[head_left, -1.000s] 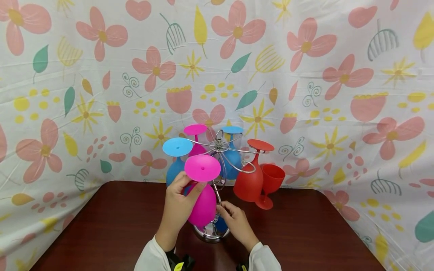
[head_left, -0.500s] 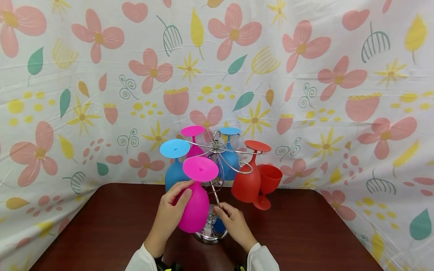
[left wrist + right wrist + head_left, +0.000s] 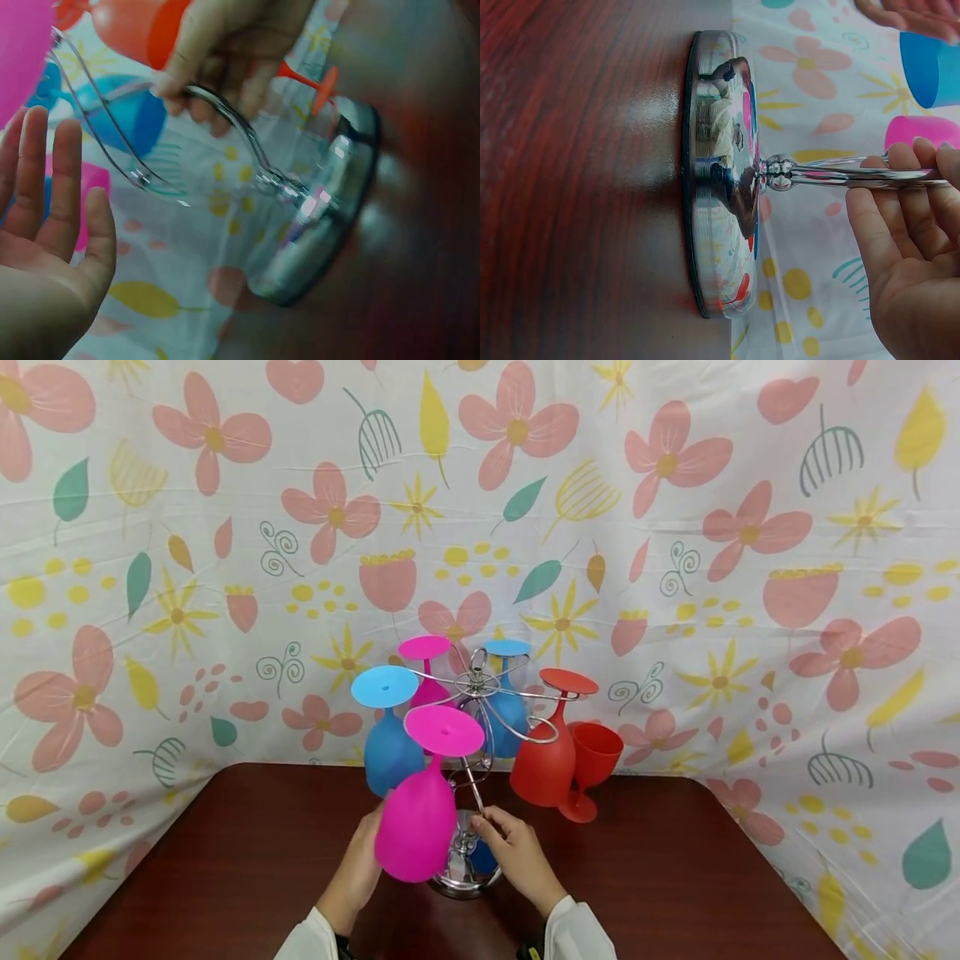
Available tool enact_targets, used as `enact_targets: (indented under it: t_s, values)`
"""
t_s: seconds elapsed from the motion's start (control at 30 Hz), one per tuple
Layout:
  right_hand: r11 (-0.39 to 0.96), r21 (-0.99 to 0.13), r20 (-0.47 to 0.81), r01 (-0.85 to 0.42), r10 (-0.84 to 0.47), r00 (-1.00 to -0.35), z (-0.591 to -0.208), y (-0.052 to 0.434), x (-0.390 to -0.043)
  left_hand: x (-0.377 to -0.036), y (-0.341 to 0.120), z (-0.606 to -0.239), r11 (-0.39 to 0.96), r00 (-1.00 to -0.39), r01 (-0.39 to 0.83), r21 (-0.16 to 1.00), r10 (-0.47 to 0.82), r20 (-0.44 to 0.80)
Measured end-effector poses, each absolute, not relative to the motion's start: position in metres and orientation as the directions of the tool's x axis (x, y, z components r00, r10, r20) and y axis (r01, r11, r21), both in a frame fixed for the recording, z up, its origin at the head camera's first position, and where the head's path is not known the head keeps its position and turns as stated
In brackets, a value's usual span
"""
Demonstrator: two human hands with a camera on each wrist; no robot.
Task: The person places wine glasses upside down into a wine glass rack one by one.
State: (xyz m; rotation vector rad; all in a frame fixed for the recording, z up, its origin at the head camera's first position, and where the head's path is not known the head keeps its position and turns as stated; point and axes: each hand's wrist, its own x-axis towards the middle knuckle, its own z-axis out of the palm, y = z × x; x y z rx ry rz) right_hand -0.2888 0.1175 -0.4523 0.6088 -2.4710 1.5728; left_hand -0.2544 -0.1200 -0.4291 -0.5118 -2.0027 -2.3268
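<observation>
A chrome goblet rack [image 3: 472,781] with curling wire arms stands on the table. My right hand [image 3: 517,852] grips its metal stem [image 3: 840,176] above the round base [image 3: 720,172]. The front pink goblet [image 3: 420,818] hangs upside down and tilted, its foot up at the rack's arms. My left hand [image 3: 356,872] is partly hidden behind its bowl. In the left wrist view the left hand's fingers [image 3: 64,161] are straight, their tips close to the pink bowl [image 3: 22,52]; whether they touch it I cannot tell.
Around the rack hang two blue goblets [image 3: 393,747] [image 3: 508,710], another pink goblet [image 3: 429,685] and a red goblet [image 3: 543,768]. An upright red goblet [image 3: 596,756] is behind at the right. The dark wooden table [image 3: 225,860] ends at a flowered cloth [image 3: 150,677].
My left hand has let go of the pink goblet near its stem and moved down and left behind the bowl. The goblet's bowl has swung left. The right hand keeps its grip.
</observation>
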Motion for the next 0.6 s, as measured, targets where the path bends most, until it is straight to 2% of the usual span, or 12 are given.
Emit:
enact_targets:
  t_s: [0.23,0.37,0.5,0.6]
  values:
    - [0.346,-0.842,0.336,-0.413,-0.261,-0.905,-0.454,0.117,-0.288,-0.272,-0.112,-0.463,0.161,-0.953,0.293,0.942,0.128,0.274]
    - [0.359,-0.838,0.335,-0.41,-0.255,-0.907,-0.454,0.117,-0.288,-0.275,-0.111,-0.477,0.32,-0.931,0.336,0.886,0.252,0.263]
    - [0.366,-0.839,0.33,-0.402,-0.245,-0.912,-0.455,0.117,-0.288,-0.274,-0.11,-0.479,0.312,-0.875,0.372,0.874,0.432,0.218]
    - [0.362,-0.843,0.323,-0.398,-0.251,-0.912,-0.455,0.116,-0.289,-0.272,-0.107,-0.476,0.282,-0.854,0.384,0.879,0.472,0.221]
